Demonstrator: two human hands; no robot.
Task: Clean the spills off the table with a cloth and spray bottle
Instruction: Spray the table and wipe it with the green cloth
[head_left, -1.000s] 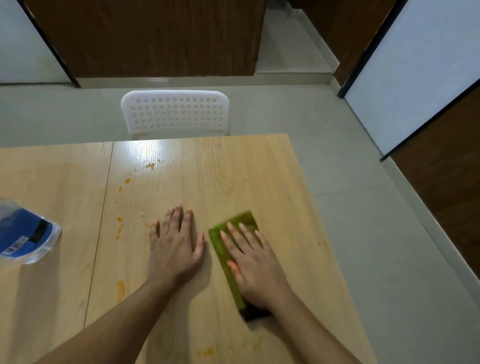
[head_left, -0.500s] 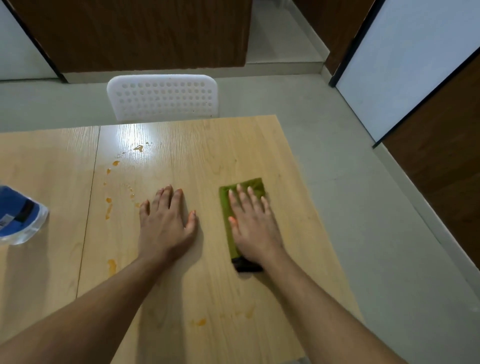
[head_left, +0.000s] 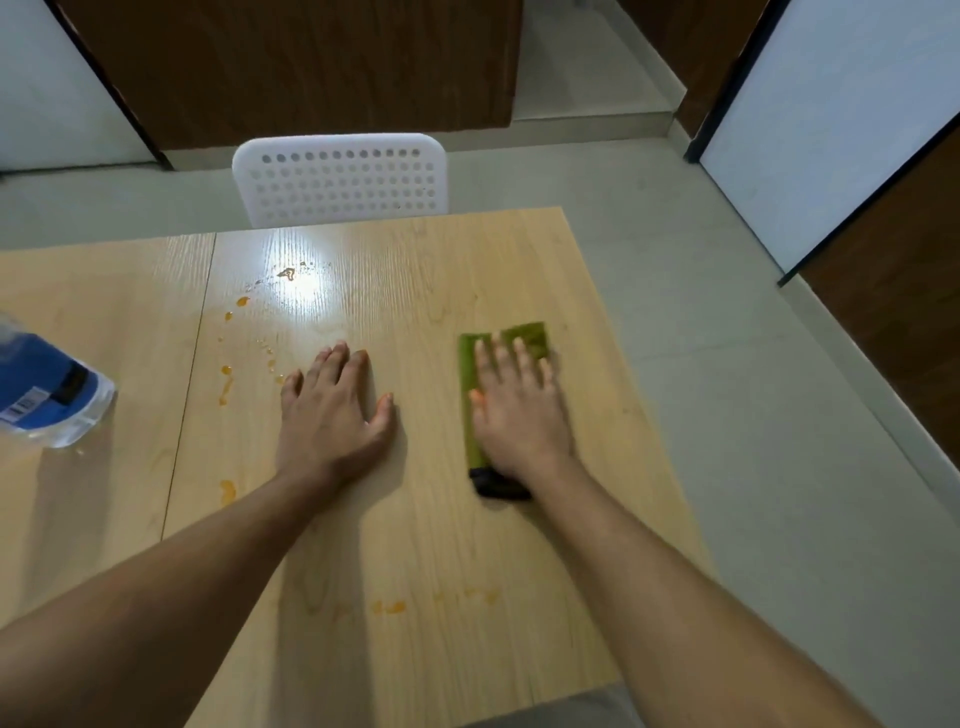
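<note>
Both hands lie flat, fingers spread: left hand (head_left: 332, 415) on the table (head_left: 415, 545), right hand (head_left: 519, 410) pressing the cloth (head_left: 470, 395). Bottle (head_left: 47, 389) label unreadable.

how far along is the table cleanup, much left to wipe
Early on. Done: nothing clearly, though the table around the cloth shows no spots. In hand: the right hand presses flat on the green cloth; the left hand rests flat. Left: orange spills left of the left hand and more near the front edge. The spray bottle sits unused.

Green cloth (head_left: 470, 395), orange spills (head_left: 227, 387), pale woodgrain table (head_left: 467, 270), white perforated chair (head_left: 340, 179)
</note>
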